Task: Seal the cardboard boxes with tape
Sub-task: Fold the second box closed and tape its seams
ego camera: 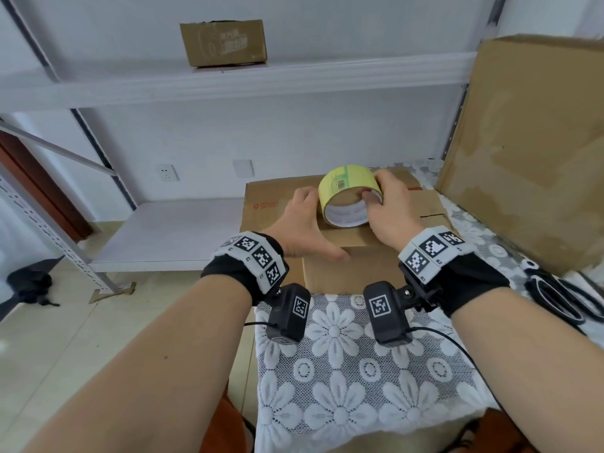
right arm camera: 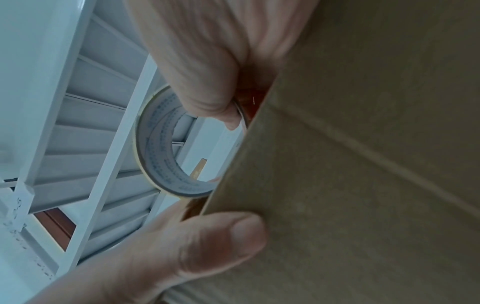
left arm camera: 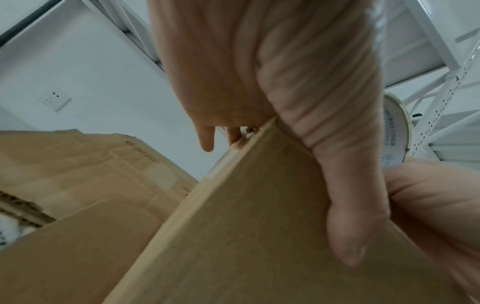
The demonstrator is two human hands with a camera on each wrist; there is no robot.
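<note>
A brown cardboard box (ego camera: 353, 259) stands on the lace-covered table, its top flaps down. On top of it stands a yellow tape roll (ego camera: 349, 194) on its edge. My right hand (ego camera: 385, 207) grips the roll, thumb hooked inside the core and fingers over the outer side. In the right wrist view the thumb is curled through the tape roll (right arm camera: 161, 148) beside the box (right arm camera: 363, 164). My left hand (ego camera: 304, 220) lies flat on the box top left of the roll, with its thumb down the front face. The left wrist view shows that thumb on the box (left arm camera: 246, 236).
Black scissors (ego camera: 562, 299) lie on the lace tablecloth (ego camera: 343, 371) at the right. A large cardboard box (ego camera: 529, 142) stands at the right rear. White metal shelving rises behind, with a small box (ego camera: 225, 44) on an upper shelf. A black object (ego camera: 29, 286) lies on the floor, left.
</note>
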